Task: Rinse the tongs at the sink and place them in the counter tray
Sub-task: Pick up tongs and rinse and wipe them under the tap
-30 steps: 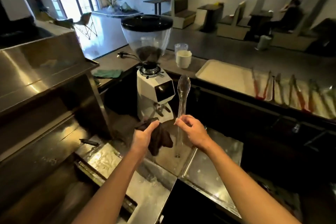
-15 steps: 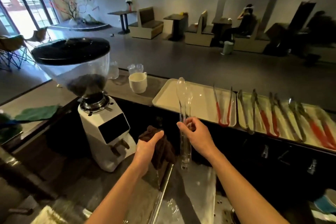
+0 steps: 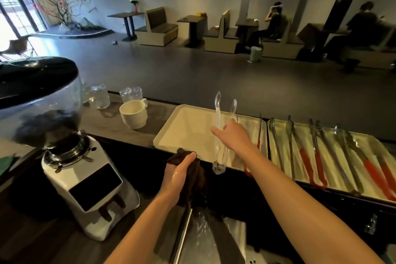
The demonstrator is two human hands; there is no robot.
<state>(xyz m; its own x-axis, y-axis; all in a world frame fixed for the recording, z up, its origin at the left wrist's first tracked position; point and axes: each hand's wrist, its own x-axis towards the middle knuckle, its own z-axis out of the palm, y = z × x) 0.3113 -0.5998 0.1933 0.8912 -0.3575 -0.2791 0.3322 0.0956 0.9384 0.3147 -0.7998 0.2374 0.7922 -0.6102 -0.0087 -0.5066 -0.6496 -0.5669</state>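
Note:
My right hand [image 3: 232, 135] grips a pair of clear plastic tongs [image 3: 218, 152] around their middle. The tongs hang over the cream counter tray [image 3: 184, 133], tips spread and pointing away, hinge end down near the tray's front edge. My left hand [image 3: 177, 174] is wet and squeezes a dark brown cloth [image 3: 196, 180] just below the tray's front edge, above the steel sink [image 3: 205, 238].
A second tray [image 3: 330, 156] to the right holds several metal tongs with red handles; one more red-handled pair [image 3: 258, 137] lies at the cream tray's right edge. A white coffee grinder [image 3: 83, 186] stands at left. A white mug [image 3: 134, 113] and clear glasses [image 3: 97, 96] sit on the counter.
My right hand has carried the clear tongs up from the sink and forward over the cream tray, and their tips have spread apart. The view swung right. My left hand still holds the cloth.

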